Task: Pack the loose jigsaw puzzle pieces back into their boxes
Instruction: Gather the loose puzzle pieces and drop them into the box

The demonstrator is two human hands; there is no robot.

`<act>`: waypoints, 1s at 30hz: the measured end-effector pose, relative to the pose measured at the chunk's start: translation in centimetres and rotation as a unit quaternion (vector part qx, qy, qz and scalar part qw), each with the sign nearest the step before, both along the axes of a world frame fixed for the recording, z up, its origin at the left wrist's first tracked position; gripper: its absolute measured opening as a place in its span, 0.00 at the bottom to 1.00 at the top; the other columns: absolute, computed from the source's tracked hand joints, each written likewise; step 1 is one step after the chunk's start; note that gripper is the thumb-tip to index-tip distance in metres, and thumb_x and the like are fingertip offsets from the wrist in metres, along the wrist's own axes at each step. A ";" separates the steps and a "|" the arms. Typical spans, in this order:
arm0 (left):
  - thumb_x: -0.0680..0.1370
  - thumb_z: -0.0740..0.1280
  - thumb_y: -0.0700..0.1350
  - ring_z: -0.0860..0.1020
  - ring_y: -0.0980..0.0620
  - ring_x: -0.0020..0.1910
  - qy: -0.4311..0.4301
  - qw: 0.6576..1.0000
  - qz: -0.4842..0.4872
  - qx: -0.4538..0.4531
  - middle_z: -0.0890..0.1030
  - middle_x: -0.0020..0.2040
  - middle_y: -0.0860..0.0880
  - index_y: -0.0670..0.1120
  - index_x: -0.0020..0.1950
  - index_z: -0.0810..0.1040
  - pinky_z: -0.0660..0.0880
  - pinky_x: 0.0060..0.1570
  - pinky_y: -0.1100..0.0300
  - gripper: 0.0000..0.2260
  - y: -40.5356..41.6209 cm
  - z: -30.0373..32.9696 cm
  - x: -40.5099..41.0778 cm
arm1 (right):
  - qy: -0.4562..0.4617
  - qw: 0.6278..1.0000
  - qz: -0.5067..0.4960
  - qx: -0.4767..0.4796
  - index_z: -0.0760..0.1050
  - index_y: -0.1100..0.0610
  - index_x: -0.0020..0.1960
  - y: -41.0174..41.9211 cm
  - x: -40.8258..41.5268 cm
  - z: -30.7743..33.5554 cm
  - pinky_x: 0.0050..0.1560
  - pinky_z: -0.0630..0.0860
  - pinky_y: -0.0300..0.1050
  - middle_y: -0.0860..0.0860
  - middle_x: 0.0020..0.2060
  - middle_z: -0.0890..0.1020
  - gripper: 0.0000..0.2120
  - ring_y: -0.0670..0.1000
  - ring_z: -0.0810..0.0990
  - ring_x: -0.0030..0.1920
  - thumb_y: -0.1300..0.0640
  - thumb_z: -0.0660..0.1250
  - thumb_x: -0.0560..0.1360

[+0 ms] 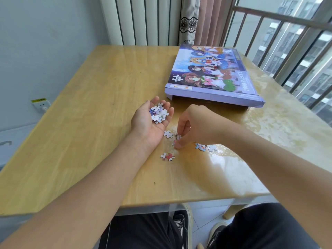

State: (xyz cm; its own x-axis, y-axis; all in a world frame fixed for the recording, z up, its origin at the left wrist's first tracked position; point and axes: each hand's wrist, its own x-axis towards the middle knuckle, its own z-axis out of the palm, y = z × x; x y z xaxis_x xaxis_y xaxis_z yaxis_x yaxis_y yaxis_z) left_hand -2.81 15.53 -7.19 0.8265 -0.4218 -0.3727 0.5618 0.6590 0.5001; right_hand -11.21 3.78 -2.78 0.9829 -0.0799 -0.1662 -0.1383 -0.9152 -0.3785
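Note:
My left hand lies palm up on the wooden table, cupping a small heap of puzzle pieces on its fingers. My right hand reaches down just to its right, its fingertips pinching a loose piece off the tabletop. More loose pieces lie around: a white one, a red-and-white pair nearer me, and a small cluster partly under my right wrist. The purple puzzle box, with a cartoon picture on its lid, lies at the back right, its lid sitting slightly askew.
A window with metal bars runs along the right side. A radiator and curtain stand behind the table. A wall socket is on the left wall. My legs and shoes show below the table's near edge.

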 end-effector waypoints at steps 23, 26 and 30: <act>0.85 0.57 0.46 0.80 0.45 0.48 0.008 1.000 -0.001 0.003 0.79 0.46 0.42 0.40 0.51 0.77 0.80 0.42 0.53 0.13 -0.2 0.2 0.1 | 0.037 0.998 0.033 0.031 0.82 0.53 0.51 0.1 0.1 0.3 0.43 0.80 0.42 0.46 0.40 0.85 0.20 0.47 0.83 0.41 0.53 0.84 0.62; 0.85 0.57 0.46 0.80 0.45 0.48 0.006 1.000 0.001 0.001 0.79 0.46 0.42 0.40 0.52 0.78 0.81 0.41 0.53 0.13 0.0 0.0 0.1 | 0.034 0.998 0.046 0.019 0.83 0.54 0.50 0.3 0.1 0.3 0.40 0.77 0.36 0.47 0.40 0.85 0.20 0.45 0.83 0.41 0.53 0.85 0.61; 0.84 0.58 0.46 0.80 0.45 0.48 0.002 1.000 0.002 0.006 0.80 0.46 0.42 0.40 0.52 0.78 0.82 0.39 0.54 0.13 -0.1 0.0 0.0 | 0.046 0.997 0.062 0.022 0.84 0.53 0.49 0.3 0.4 0.1 0.39 0.77 0.34 0.45 0.38 0.85 0.17 0.42 0.82 0.38 0.56 0.84 0.62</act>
State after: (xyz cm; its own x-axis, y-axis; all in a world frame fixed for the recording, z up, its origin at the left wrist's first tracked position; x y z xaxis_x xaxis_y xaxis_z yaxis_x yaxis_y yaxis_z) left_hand -2.85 15.41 -7.18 0.8270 -0.4136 -0.3807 0.5607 0.6555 0.5059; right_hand -10.84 4.04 -2.63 0.9650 0.0499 -0.2576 -0.0624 -0.9099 -0.4101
